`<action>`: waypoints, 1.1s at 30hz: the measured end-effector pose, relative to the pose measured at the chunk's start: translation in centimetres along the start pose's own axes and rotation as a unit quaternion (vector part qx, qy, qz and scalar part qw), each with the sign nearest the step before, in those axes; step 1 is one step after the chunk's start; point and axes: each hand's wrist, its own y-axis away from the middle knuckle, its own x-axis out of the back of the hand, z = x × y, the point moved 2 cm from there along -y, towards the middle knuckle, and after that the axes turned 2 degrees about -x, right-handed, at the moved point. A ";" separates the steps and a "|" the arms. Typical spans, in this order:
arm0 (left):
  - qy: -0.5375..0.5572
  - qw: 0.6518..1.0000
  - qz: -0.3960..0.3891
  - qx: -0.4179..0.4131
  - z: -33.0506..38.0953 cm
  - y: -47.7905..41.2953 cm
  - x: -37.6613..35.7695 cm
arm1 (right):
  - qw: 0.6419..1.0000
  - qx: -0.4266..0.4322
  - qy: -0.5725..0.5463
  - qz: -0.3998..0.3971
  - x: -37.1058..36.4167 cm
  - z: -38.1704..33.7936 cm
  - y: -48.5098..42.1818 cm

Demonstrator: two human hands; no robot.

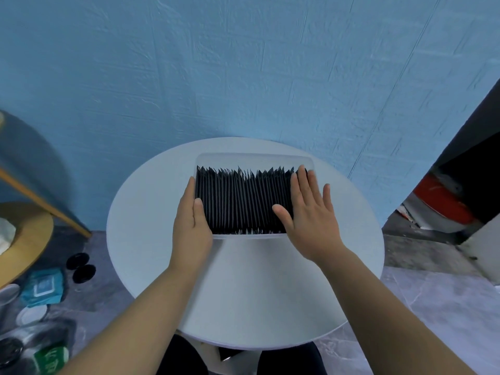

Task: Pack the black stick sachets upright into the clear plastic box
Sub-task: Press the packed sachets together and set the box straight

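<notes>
I see my left hand [192, 212] flat against the box [254, 158], right hand [311, 212] spread flat over the sachets [238, 201].

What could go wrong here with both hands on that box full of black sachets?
1. The black stick sachets are crammed tight; the right hand lying flat on them could bend or fan their tops.
2. The left hand only braces the clear plastic box at its left end, so a sideways push might slide it across the round white table.

Both forearms extended forward — left hand [192, 215] edge-on, fingers straight; right hand [311, 212] flat, palm down, fingers spread.
</notes>
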 end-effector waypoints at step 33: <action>0.048 0.979 -0.188 0.058 -1.4 -3.1 1.3 | 0.834 -0.183 -0.516 -0.074 -3.0 5.9 0.7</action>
